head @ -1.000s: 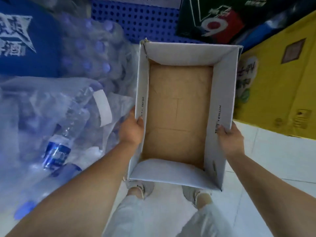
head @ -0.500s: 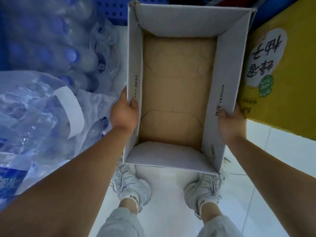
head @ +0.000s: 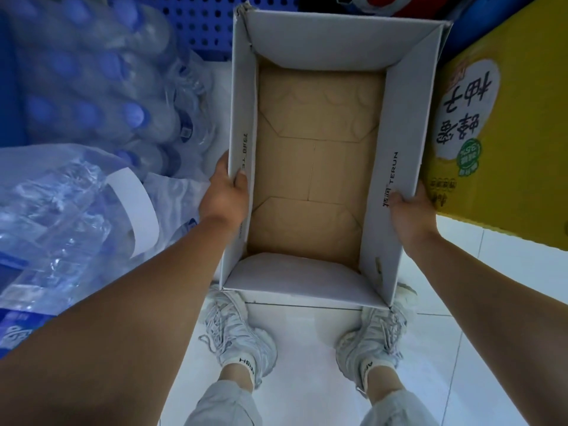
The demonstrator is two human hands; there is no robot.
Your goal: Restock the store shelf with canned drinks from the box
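An open white cardboard box [head: 396, 124] with a brown inside fills the middle of the head view. Nothing lies in it; only ring marks show on its bottom. My left hand [head: 226, 195] grips the box's left wall, thumb over the rim. My right hand [head: 413, 212] grips the right wall from outside, fingers curled over the edge. The box hangs above the floor in front of my feet. No cans and no shelf are in view.
Shrink-wrapped packs of water bottles [head: 92, 103] pile up on the left, close to my left arm. A yellow carton [head: 504, 142] stands right of the box. A blue perforated panel [head: 203, 23] is behind. White floor tiles [head: 307, 348] lie under my shoes.
The view has tilted down and my shoes have come into sight. The box sits higher and larger in the frame. Both hands keep the same grip on its walls.
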